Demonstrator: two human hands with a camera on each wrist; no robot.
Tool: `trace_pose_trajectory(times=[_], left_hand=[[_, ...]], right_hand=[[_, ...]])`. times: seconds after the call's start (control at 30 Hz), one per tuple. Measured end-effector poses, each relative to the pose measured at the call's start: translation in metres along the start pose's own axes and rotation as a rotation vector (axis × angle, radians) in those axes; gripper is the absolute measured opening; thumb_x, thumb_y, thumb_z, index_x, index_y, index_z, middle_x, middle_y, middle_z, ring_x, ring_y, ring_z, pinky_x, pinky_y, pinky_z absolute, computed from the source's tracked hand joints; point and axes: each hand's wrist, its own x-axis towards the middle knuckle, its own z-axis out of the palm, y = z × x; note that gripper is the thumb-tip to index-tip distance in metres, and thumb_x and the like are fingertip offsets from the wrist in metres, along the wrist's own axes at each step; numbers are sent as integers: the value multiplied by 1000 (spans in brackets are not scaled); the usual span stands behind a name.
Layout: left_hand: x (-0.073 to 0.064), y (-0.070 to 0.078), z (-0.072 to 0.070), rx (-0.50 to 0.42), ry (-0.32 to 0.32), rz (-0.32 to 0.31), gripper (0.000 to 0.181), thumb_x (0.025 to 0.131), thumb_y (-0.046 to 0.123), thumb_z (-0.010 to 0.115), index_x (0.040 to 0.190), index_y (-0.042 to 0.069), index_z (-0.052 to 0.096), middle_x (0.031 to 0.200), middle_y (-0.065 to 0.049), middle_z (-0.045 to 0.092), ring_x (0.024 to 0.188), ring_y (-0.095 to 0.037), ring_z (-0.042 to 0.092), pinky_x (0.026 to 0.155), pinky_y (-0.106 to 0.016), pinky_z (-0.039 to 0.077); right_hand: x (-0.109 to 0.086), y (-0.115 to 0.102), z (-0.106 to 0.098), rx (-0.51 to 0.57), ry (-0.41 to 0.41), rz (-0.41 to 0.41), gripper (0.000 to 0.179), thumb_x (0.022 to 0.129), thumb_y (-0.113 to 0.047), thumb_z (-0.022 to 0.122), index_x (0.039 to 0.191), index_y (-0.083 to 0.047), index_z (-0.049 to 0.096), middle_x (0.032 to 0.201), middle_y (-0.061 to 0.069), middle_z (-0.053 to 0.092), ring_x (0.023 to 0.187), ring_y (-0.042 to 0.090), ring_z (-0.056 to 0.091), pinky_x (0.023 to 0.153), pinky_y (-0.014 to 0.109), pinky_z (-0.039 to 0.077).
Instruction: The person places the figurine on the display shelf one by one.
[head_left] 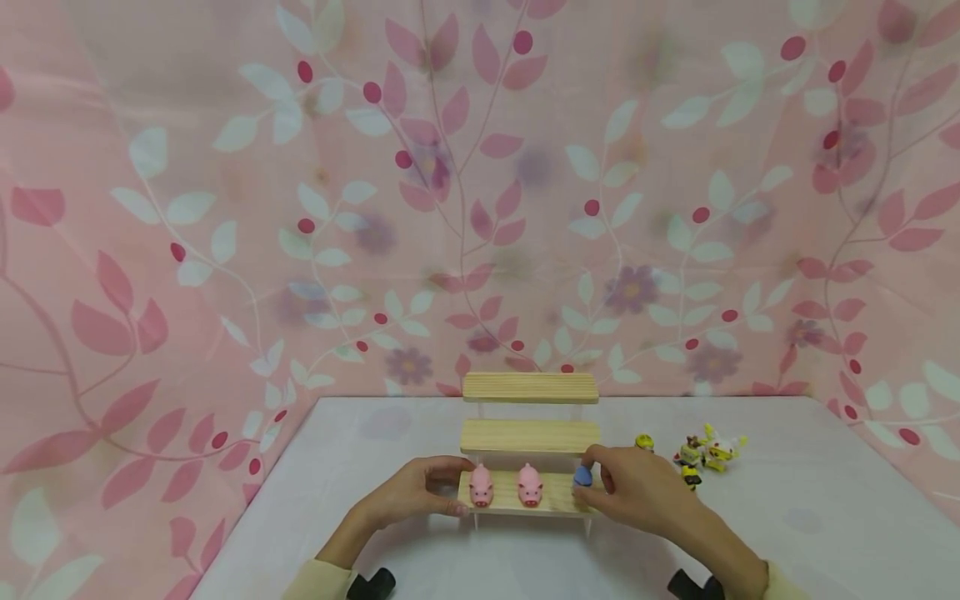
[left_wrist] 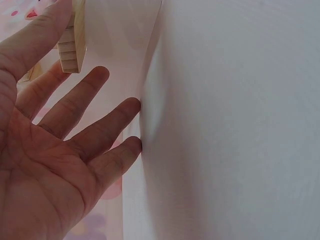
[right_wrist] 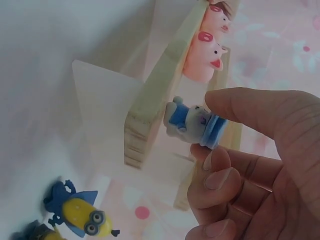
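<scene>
A three-tier wooden display shelf [head_left: 555, 500] with clear side supports stands on the table. My left hand [head_left: 412, 493] grips the left end of its lowest tier between thumb and index finger; in the left wrist view the other fingers are spread beside the board end. Two pink toy pigs [head_left: 481, 492] stand on that tier, one at the left and one near the middle. At its right end my right hand [head_left: 641, 487] pinches a small white figurine [right_wrist: 192, 122] with a blue hat and blue clothes. The figurine is upright, its feet right at the board's surface.
To the right of the shelf, several small toy figures [head_left: 718, 450] stand on the white table [head_left: 810, 508], including a yellow minion figure [right_wrist: 80, 212] in blue. The middle tier [head_left: 529, 436] and top tier [head_left: 529, 387] rise behind. A floral pink cloth [head_left: 480, 208] hangs at the back.
</scene>
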Motion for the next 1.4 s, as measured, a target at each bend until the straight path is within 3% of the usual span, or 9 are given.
trace_pose_trajectory(times=[0.73,1.17,1.4], left_hand=[[1,1,1,7,-1,-10,53,82,18,83,130,14,62,130,-4,62,118,-19,59,103,-51,42],[0,0,0,11,1,-17,53,81,20,83,130,14,62,129,-3,64,118,-19,60,103,-52,42],[-1,0,0,1,3,-17,54,81,19,84,130,14,62,129,-4,63,118,-19,60,103,-51,42]], right_hand=[[-7,1,-3,-23,26,-39,34,86,-47,73,106,-20,69,61,-19,41,50,-1,34,43,20,30],[-16,18,-7,-75,8,61,30,82,-38,79,103,-19,69,59,-18,41,48,-1,35,44,20,30],[-19,32,-4,-71,13,77,27,82,-34,80,101,-18,69,59,-17,42,49,0,37,45,21,32]])
